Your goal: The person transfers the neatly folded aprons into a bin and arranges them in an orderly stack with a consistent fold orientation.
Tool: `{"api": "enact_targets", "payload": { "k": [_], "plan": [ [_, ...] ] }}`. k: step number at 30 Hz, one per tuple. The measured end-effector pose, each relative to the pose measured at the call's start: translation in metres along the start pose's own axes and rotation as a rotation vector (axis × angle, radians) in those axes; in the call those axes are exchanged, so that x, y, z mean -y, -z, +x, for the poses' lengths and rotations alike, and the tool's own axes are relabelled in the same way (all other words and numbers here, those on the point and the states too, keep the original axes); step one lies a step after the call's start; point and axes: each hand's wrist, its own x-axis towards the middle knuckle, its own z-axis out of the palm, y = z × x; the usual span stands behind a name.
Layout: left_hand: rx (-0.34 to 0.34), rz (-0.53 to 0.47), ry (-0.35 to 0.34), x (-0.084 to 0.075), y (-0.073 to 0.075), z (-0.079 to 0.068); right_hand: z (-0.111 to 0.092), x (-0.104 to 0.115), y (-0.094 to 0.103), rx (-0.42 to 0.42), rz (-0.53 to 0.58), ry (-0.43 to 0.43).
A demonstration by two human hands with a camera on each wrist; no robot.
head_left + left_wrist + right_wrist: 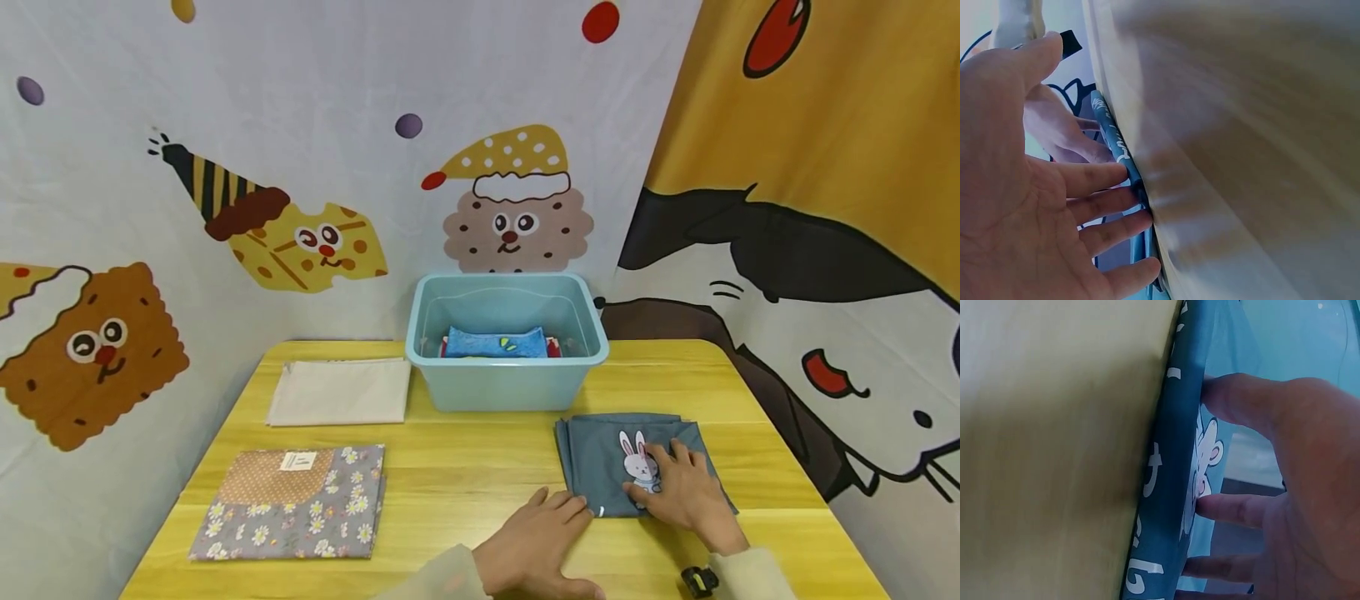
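A folded dark grey-green cloth (596, 454) with a white rabbit print lies at the right of the table. My right hand (684, 490) rests its spread fingertips and thumb on top of it, over the rabbit. In the right wrist view, white lettering runs along the folded edge of the cloth (1175, 437). My left hand (534, 543) reaches the near left corner of the cloth, its fingers extended and spread. From the left wrist, the fingertips of that hand (1041, 212) appear at the cloth's side, close to the tabletop.
A light blue plastic bin (506, 387) stands at the back, with a blue folded item (495, 344) and something red inside. To its left lies a folded off-white cloth (341, 393). A grey daisy-print folded cloth (300, 525) with a tan dotted patch lies at front left.
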Motion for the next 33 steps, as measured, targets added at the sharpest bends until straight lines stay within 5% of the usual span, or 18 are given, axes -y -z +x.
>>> {"api": "enact_targets", "payload": {
  "k": [11, 23, 33],
  "plan": [
    [-0.038, -0.045, -0.007, 0.015, -0.006, -0.027, -0.005, 0.03, -0.01, -0.012, -0.046, -0.018],
    [-0.07, -0.098, 0.065, 0.03, 0.002, -0.053, -0.003, 0.067, -0.016, -0.018, -0.059, -0.023],
    [-0.187, -0.046, 0.096, 0.038, 0.005, -0.063, 0.002, 0.092, -0.022, -0.02, -0.071, -0.023]
  ]
}}
